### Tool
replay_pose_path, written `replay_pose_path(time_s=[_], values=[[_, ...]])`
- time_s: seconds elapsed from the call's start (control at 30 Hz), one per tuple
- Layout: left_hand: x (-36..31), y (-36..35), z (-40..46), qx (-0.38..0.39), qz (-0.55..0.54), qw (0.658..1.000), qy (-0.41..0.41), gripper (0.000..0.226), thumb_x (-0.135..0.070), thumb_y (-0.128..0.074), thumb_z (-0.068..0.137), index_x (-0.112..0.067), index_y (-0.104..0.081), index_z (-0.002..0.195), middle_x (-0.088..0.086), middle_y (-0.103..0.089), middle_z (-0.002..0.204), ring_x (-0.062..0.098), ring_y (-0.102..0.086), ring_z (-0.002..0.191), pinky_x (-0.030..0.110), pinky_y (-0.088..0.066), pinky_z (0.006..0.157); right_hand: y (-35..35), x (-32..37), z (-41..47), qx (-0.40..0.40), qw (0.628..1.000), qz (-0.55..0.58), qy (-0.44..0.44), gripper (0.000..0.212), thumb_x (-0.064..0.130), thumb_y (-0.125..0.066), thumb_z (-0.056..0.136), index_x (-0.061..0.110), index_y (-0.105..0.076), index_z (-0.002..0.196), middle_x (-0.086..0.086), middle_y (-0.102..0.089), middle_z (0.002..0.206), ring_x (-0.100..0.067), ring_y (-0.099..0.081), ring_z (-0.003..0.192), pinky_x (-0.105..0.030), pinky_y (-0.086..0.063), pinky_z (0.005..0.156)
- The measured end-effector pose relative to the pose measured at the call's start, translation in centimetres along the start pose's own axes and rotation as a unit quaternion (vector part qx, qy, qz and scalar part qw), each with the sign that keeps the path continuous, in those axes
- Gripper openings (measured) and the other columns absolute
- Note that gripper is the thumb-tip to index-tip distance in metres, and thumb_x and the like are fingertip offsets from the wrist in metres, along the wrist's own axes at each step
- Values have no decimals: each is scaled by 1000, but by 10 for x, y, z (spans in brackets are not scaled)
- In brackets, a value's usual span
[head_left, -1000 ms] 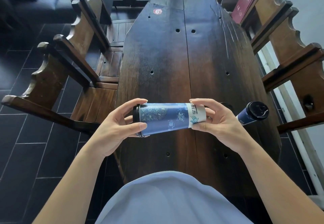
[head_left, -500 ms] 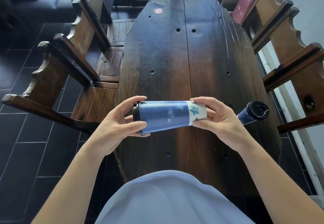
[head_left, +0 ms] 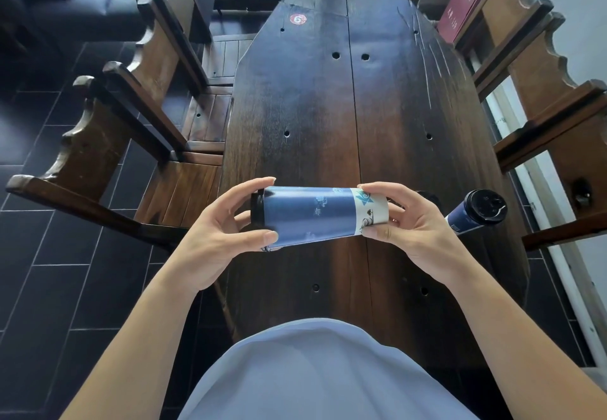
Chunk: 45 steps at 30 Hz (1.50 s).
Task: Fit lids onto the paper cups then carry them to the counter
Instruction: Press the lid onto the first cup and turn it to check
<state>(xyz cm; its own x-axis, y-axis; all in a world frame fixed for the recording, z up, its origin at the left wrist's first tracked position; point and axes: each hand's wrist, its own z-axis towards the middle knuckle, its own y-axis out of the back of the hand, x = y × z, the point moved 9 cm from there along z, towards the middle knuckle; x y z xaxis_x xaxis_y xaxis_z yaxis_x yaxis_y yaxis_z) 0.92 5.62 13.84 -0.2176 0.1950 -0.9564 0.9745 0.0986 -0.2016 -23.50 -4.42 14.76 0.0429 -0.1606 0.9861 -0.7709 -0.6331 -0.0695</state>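
A blue paper cup point(head_left: 315, 217) is held on its side in the air, just above the near end of the dark wooden desk point(head_left: 328, 117). Its black lid point(head_left: 257, 211) points to 9 o'clock and its white bottom end points to 3 o'clock. The left hand point(head_left: 218, 232) is wrapped around the lid end, with the fingers point(head_left: 253, 186) closed on the rim and the thumb pressed under it. The right hand point(head_left: 415, 226) is closed on the bottom end, pinched by thumb and fingers. The cup is judged to be light and thin, so it could be dented if it is squeezed hard in the middle. The paper looks smooth and may slip a little. It is best held near the two ends, where the rim and the base make it stiff. The lid looks to be on, but how tightly it is fitted cannot be told. Two cups are counted: the one in the hands, and a second cup point(head_left: 473, 214) at 3 o'clock, just past the right hand, with its own black lid point(head_left: 486, 205) on. Two lids are counted. Whether the second cup stands or leans cannot be told.
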Motion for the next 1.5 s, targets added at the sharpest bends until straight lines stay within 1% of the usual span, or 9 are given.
replay_pose_path(time_s=[0.1,0.3,0.5,0.7,0.83,1.0,1.2,1.3,1.5], values=[[-1,1,0,-1,-4,1000,-13,71,-7,-87,71,-29,-67,135,-1,-58,149,34,-59,131,56,-58,98,0,1,1,-3,1000,-1,0,53,13,-75,79,21,-62,130,7,-69,120,-16,-65,115,-30,-60,85],[1,0,4,-9,-18,1000,9,63,-13,-84,77,-32,-66,135,2,-63,138,36,-67,123,64,-60,87,3,2,3,-2,1000,-12,12,58,12,-79,79,18,-62,134,-3,-64,131,-25,-62,123,-38,-60,91],[-6,-3,3,3,-3,1000,-23,70,-11,-86,71,-28,-65,136,2,-57,149,35,-58,132,63,-53,102,5,0,3,-8,1000,-19,6,53,16,-76,81,23,-62,132,3,-65,125,-21,-64,118,-34,-60,88],[-5,-3,4,-5,2,1000,8,59,-23,-83,75,-29,-66,131,3,-64,133,40,-66,121,59,-63,82,3,1,1,4,999,-34,5,63,15,-80,78,22,-59,138,1,-65,127,-23,-63,123,-39,-60,93],[-3,-6,4,2,-3,999,31,77,-35,-95,67,-37,-63,137,-1,-65,134,37,-66,124,62,-62,84,2,2,0,5,998,-57,6,61,18,-80,79,24,-60,136,3,-66,124,-24,-61,125,-41,-61,92],[-6,-7,2,20,-12,1000,-3,75,-9,-86,70,-30,-64,138,7,-61,143,43,-60,130,71,-56,90,1,-1,-3,2,998,-56,-7,55,23,-76,80,29,-60,133,9,-66,120,-21,-62,123,-38,-61,91],[-7,-8,3,-4,15,999,34,74,-34,-96,65,-37,-66,132,3,-67,127,37,-69,118,57,-65,78,2,-4,-4,0,997,-68,-20,57,27,-81,83,35,-58,135,13,-66,126,-15,-59,128,-35,-61,90],[-4,-8,5,1,6,999,47,73,-32,-92,67,-37,-64,134,2,-66,129,38,-69,120,59,-64,77,2,1,-5,5,998,-65,-14,57,24,-76,82,34,-58,134,12,-66,124,-15,-58,128,-33,-61,90],[-5,-9,3,23,8,999,23,79,-13,-88,69,-34,-61,141,4,-59,142,41,-60,131,71,-56,88,2,-1,-6,5,998,-57,-20,51,23,-73,81,35,-59,130,12,-67,119,-12,-59,125,-28,-61,83]])
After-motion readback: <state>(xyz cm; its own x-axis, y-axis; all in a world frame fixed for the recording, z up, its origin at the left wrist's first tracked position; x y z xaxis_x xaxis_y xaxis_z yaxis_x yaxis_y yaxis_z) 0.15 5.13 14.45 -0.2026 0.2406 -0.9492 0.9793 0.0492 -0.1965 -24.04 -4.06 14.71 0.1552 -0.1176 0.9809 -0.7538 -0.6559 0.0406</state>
